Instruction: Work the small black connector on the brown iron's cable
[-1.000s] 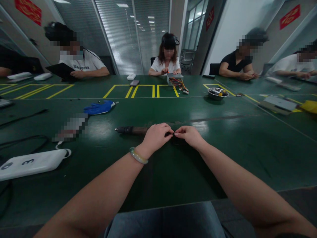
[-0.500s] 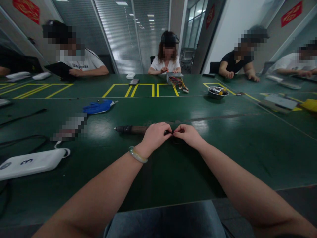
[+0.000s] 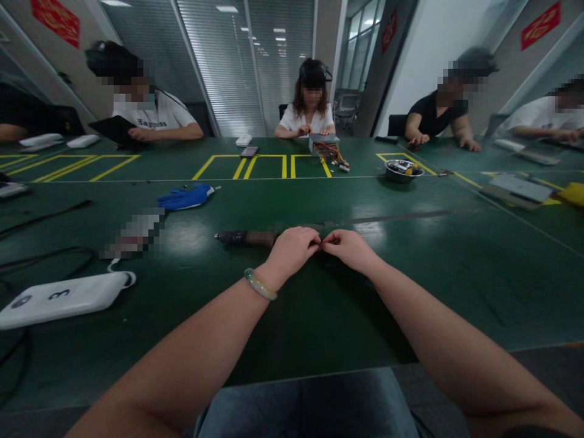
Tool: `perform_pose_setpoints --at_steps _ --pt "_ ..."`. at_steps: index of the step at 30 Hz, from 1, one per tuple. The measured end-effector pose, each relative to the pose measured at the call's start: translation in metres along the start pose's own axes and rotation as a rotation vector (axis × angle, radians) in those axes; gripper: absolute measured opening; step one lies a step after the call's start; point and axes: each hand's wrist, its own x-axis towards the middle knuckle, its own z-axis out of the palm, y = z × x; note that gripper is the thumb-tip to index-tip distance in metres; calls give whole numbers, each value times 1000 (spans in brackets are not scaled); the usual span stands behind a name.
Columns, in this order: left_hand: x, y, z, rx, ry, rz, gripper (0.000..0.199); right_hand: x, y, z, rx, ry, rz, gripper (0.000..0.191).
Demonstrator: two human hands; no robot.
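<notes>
My left hand [image 3: 294,252], with a bracelet [image 3: 260,285] on its wrist, has its fingers closed in a pinch. Its fingertips meet those of my right hand [image 3: 349,249], which is pinched too. Whatever is between the fingers is too small and dark to make out. Just beyond my left hand lies a dark electric screwdriver [image 3: 246,238], its tip pointing left and its rear part hidden by that hand. Both hands are low over the green table [image 3: 319,328].
To the left are a white power bank [image 3: 68,298], black cables and a blue glove [image 3: 187,197]. Across the table sit several people, a metal box with wires [image 3: 323,146] and a metal bowl [image 3: 404,170]. Flat grey pieces [image 3: 520,190] lie at the right.
The whole view has shifted slightly, so objects appear a little further right. My hands stay pinched together, with the fingertips slightly closer.
</notes>
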Motion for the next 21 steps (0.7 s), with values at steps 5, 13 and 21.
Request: perform_pose_setpoints --at_steps 5,13,21 --pt "0 0 0 -3 13 -38 16 -1 -4 -3 -37 -7 -12 16" --pt "0 4 -2 37 -19 -49 19 0 -14 1 -213 35 -23 10" --pt "-2 8 -6 82 -4 7 19 3 -8 -2 -178 -4 -16 12"
